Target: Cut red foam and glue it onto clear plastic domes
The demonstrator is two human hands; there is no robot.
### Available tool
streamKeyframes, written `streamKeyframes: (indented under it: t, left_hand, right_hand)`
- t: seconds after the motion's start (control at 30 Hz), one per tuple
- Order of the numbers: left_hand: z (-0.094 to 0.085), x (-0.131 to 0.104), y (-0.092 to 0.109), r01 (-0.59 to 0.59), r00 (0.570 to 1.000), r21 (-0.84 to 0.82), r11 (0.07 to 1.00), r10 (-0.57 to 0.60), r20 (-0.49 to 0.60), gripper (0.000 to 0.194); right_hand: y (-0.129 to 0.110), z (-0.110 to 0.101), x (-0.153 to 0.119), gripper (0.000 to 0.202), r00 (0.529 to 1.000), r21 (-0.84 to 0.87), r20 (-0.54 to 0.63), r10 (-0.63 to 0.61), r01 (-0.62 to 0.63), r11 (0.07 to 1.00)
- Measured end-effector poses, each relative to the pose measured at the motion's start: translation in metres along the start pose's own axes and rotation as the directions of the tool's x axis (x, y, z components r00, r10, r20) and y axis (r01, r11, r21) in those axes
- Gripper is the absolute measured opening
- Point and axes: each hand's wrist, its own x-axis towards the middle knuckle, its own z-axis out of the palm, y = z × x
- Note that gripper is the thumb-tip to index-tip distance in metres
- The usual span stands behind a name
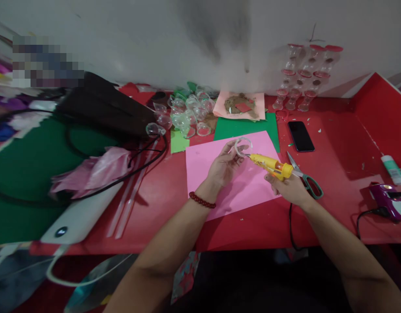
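Observation:
My left hand (225, 165) is closed on a clear plastic cup piece (243, 147), its round rim turned up toward me. In my right hand (287, 186) is a yellow hot glue gun (269, 164), its nozzle at the near edge of that rim. Whether the nozzle touches the rim I cannot tell. Both hands are over a pink sheet of paper (213, 174) on the red table. Scissors (306, 176) with dark green handles lie just right of my right hand.
Clear plastic pieces (190, 111) are heaped behind the paper. Joined clear shapes with red rims (295, 78) stand against the wall. A phone (301, 136), a glue tube (393, 169) and a purple power strip (391, 201) lie rightward. Clear glue sticks (130, 204) and a black bag (105, 106) are leftward.

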Motion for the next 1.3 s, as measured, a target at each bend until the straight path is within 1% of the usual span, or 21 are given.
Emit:
streamKeyframes:
  t: [0.13,0.23,0.4,0.47,0.63,0.77,0.9,1.0,1.13,1.3]
  left_hand:
    - [-0.004,0.003,-0.002,-0.046,0.999,-0.039,0.998,0.046,0.019,0.019]
    - [-0.007,0.006,-0.004,-0.075,0.996,-0.079,0.994,0.079,0.039,0.020]
    - [-0.011,0.007,-0.006,-0.095,0.991,-0.101,0.990,0.103,0.081,0.037]
    - [-0.012,0.009,-0.007,-0.098,0.990,-0.094,0.991,0.107,0.096,0.040]
    - [-0.017,0.013,-0.010,-0.117,0.987,-0.068,0.991,0.123,0.101,0.034]
    - [-0.016,0.013,-0.010,-0.113,0.989,-0.084,0.990,0.120,0.090,0.027]
    - [-0.015,0.012,-0.009,-0.107,0.991,-0.081,0.991,0.113,0.071,0.028]
    - [-0.015,0.012,-0.009,-0.093,0.992,-0.066,0.994,0.098,0.077,0.030]
    - [-0.015,0.012,-0.009,-0.077,0.993,-0.063,0.995,0.082,0.082,0.028]
    - [-0.013,0.011,-0.007,-0.068,0.996,-0.087,0.994,0.073,0.057,0.024]
  right_hand:
    - [-0.001,-0.001,0.000,0.060,1.000,-0.003,-0.011,-0.005,0.005,1.000]
    - [0.000,-0.001,0.000,0.060,1.000,-0.007,-0.007,-0.018,0.018,1.000]
    - [0.002,-0.001,0.002,0.059,1.000,-0.023,-0.019,-0.017,0.016,1.000]
    - [0.000,-0.002,0.002,0.059,1.000,-0.010,-0.017,-0.008,0.008,1.000]
    - [-0.002,-0.003,0.002,0.057,0.999,-0.004,-0.023,-0.022,0.022,1.000]
    - [0.001,-0.004,0.003,0.058,1.000,-0.011,-0.030,-0.006,0.005,1.000]
    - [0.001,-0.005,0.004,0.058,0.999,-0.023,-0.040,-0.002,0.001,1.000]
    - [0.000,-0.007,0.004,0.059,0.999,-0.015,-0.044,0.006,-0.006,1.000]
    - [0.000,-0.007,0.004,0.059,0.999,0.004,-0.053,0.009,-0.009,1.000]
    - [0.002,-0.004,0.003,0.058,0.999,0.007,-0.047,0.015,-0.015,1.000]
